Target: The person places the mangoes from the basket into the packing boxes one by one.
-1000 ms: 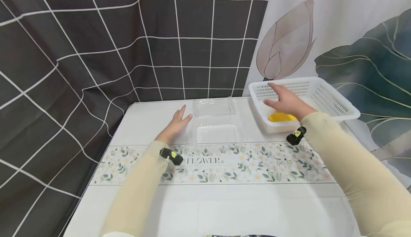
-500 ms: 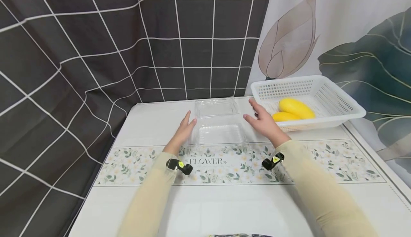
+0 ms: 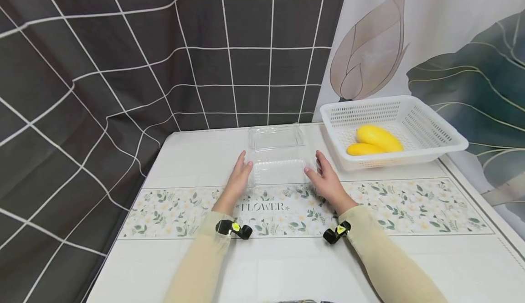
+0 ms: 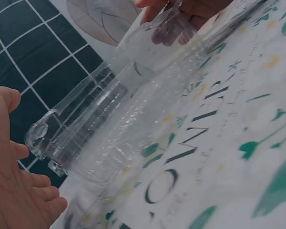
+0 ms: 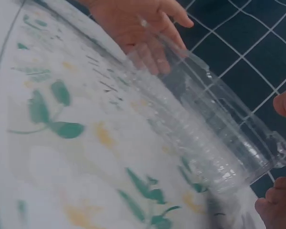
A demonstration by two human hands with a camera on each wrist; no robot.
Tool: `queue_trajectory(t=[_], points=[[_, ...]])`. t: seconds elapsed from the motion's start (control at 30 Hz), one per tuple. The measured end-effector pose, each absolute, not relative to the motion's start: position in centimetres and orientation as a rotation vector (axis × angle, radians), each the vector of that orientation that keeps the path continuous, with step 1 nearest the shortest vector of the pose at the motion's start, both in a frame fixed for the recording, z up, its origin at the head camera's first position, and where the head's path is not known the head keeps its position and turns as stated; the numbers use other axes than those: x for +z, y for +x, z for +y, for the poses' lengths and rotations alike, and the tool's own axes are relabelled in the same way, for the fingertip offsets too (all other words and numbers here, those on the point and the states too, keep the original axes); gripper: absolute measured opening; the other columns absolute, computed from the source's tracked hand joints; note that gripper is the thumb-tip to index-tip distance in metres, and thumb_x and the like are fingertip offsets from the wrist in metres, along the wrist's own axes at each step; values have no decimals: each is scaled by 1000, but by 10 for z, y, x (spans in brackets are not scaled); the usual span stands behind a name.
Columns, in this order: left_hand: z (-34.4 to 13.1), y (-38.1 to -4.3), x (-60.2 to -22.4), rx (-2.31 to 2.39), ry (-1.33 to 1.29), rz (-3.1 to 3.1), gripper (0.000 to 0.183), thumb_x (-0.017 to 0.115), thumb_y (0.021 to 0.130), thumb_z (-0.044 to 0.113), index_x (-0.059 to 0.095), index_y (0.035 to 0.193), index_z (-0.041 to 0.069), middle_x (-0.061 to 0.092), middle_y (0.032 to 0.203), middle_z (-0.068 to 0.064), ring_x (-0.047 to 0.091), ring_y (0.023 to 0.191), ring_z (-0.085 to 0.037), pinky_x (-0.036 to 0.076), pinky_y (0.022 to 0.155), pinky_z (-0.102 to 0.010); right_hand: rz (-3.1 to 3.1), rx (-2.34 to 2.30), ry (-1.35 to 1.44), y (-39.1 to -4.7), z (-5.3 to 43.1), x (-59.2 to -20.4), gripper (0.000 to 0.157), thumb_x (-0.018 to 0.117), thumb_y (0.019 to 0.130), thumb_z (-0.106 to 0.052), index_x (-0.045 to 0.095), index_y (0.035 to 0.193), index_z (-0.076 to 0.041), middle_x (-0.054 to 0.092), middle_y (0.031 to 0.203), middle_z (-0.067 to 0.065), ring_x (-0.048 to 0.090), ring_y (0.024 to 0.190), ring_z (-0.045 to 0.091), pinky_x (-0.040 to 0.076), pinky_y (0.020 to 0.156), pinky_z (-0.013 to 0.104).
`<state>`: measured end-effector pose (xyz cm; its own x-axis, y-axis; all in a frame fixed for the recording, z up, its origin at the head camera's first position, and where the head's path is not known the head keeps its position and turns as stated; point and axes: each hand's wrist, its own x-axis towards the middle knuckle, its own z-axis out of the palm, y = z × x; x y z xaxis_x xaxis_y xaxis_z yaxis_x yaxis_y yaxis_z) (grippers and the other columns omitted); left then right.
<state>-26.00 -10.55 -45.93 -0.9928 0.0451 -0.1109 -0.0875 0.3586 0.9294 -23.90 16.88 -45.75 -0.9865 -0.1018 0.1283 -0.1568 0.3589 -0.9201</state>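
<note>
From my end the clear plastic box sits open on the tbl btwn both hands, lid on the far side, so I'd call the opening done, w/ nothing seen inside the base. L hand is spread wide just beside the box's L edge; R hand is likewise loose-fingered at the R edge, contact unclear, so I judge no grip yet. Both yellow fruits lie in the white basket, R of the box, i.e. that part looks undone afaik.
</note>
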Motion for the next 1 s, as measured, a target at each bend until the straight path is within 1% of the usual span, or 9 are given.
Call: queue_trajectory(t=[0.07,0.17,0.23,0.33,0.47,0.6,0.73,0.9,1.0], points=[[-105,-257,-463,1746,-47,2469,58,33,94,50,9,146,38,12,152,8,17,137,-16,14,110,-44,-2549,1728,227,-241,168,-471,78,53,92,-40,8,148,-11,12,152,7,14,137,22,18,110,36],[-103,-252,-468,1810,-15,2453,60,35,95,47,11,148,32,14,152,6,18,137,-16,15,110,-42,-2569,1675,240,-239,165,-476,78,53,91,-42,10,148,-11,14,152,9,15,137,24,18,110,38],[-100,-250,-471,1843,7,2437,60,37,95,46,11,147,32,14,152,8,18,137,-14,15,110,-39,-2596,1615,238,-239,164,-479,79,52,90,-46,10,148,-13,16,152,8,16,137,25,18,110,40],[-97,-248,-474,1893,55,2417,61,39,94,43,12,148,30,13,152,10,14,137,-10,13,111,-35,-2628,1536,228,-239,162,-482,80,52,89,-49,11,149,-15,17,151,8,18,137,25,17,110,42],[-94,-248,-479,1922,85,2402,62,40,94,41,11,148,31,10,151,14,11,136,-5,10,111,-31,-2642,1495,214,-238,161,-485,81,52,89,-50,9,149,-16,17,151,6,17,137,25,16,110,42],[-94,-250,-484,1951,100,2399,60,40,94,38,12,147,33,11,150,17,10,136,-3,9,111,-31,-2647,1481,216,-238,160,-486,82,53,89,-49,8,149,-15,16,151,6,16,137,23,16,110,40],[-93,-254,-486,1996,142,2395,60,41,94,33,13,148,30,13,150,16,10,136,-3,9,111,-31,-2656,1437,225,-240,160,-487,83,52,89,-49,8,148,-12,15,152,7,16,137,25,16,110,41],[-91,-257,-485,2015,186,2397,60,41,95,30,13,148,27,13,150,15,11,136,-4,10,111,-30,-2661,1410,232,-244,164,-489,84,51,88,-52,8,149,-14,15,152,7,16,137,26,17,110,43],[-91,-257,-486,1991,202,2423,60,41,95,29,12,148,29,12,150,15,11,136,-5,10,111,-31,-2654,1435,229,-245,166,-489,84,51,87,-54,8,149,-16,16,152,7,17,137,26,17,110,43]])
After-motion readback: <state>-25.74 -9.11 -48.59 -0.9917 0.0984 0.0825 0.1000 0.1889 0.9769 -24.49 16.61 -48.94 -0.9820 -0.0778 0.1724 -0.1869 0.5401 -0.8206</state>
